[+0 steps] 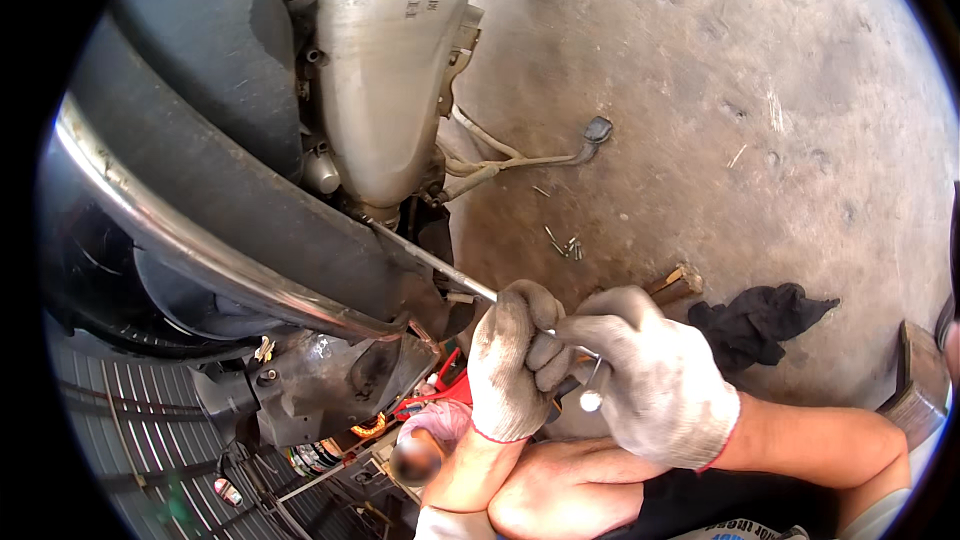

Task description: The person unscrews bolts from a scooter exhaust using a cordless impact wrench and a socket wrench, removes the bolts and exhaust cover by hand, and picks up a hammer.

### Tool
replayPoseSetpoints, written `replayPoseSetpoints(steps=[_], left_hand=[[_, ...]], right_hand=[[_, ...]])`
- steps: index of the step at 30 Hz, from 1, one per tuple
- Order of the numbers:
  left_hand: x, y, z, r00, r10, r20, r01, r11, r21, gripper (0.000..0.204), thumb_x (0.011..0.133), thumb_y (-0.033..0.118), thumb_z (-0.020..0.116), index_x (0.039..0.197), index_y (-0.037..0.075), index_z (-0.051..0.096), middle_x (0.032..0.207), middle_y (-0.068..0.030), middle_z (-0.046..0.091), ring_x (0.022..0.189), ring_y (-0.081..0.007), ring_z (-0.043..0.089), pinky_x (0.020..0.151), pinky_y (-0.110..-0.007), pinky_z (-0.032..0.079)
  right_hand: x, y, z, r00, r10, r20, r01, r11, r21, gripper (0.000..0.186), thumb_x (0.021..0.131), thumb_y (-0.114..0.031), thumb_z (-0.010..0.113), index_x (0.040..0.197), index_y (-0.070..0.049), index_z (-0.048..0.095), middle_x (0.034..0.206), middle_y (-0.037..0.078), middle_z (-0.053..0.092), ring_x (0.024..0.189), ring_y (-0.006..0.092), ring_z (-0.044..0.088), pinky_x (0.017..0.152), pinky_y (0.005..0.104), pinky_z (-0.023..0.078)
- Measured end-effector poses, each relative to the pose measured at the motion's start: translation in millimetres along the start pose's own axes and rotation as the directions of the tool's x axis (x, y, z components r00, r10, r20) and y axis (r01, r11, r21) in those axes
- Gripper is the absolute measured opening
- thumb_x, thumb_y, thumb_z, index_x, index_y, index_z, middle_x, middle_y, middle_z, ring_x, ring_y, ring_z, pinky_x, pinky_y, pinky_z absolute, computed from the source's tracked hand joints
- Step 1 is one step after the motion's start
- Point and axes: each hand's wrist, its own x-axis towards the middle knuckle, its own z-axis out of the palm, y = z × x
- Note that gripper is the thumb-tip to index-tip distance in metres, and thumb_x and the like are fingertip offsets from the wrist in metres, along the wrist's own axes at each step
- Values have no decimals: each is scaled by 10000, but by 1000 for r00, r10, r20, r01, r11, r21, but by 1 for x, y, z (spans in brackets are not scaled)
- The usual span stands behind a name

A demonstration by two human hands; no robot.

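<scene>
A raised scooter (230, 170) fills the far left of the view, its dark body panel and chrome rail (190, 245) curving across, with the silver engine cover (385, 60) at the far centre. The stained concrete floor (720, 90) spreads over the right. On it, near the right, lies a crumpled black rag (760, 320), with a small wooden block (675, 283) just to its left. A pale cable with a dark connector (597, 128) trails from the engine across the floor, and a few loose screws (568, 247) lie nearer, in the middle. A long metal rod tool (440, 265) runs from under the engine cover toward the near centre. The left hand (510, 360), in a grey work glove, is closed around the rod's near end. The right hand (650, 370), gloved alike, touches the left and grips the same tool's handle, a shiny tip showing below its fingers (590, 335).
</scene>
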Motion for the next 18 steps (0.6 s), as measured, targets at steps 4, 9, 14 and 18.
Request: replayPoseSetpoints(steps=[4,9,14,18], left_hand=[[0,0,2,999,4,33,-4,1000,-12,407,1042,455,490,920,67,501,584,65,285,463,-45,232,403,-244,155],[-2,-2,-5,998,11,54,-9,999,-36,404,1044,455,486,941,66,513,574,70,278,463,-44,233,399,-243,157],[3,-3,-5,995,41,92,-42,999,8,411,1045,454,484,976,51,522,579,63,306,463,-48,247,408,-242,180],[9,-4,0,998,52,-19,-50,996,78,408,1049,436,487,966,38,528,587,58,317,477,-54,275,432,-240,211]], right_hand=[[-11,-4,-15,957,-172,-235,168,985,-36,381,690,67,663,1066,13,632,891,163,627,762,288,638,612,347,521],[-35,32,-14,936,-197,293,129,963,238,214,782,3,629,975,52,549,813,89,633,683,227,652,604,321,508],[0,14,-10,958,-167,235,102,959,266,224,920,-171,584,986,43,570,798,84,644,697,182,661,634,309,518],[-2,19,13,976,217,18,-211,928,305,263,871,-41,544,1117,5,624,843,132,649,737,278,660,655,373,525]])
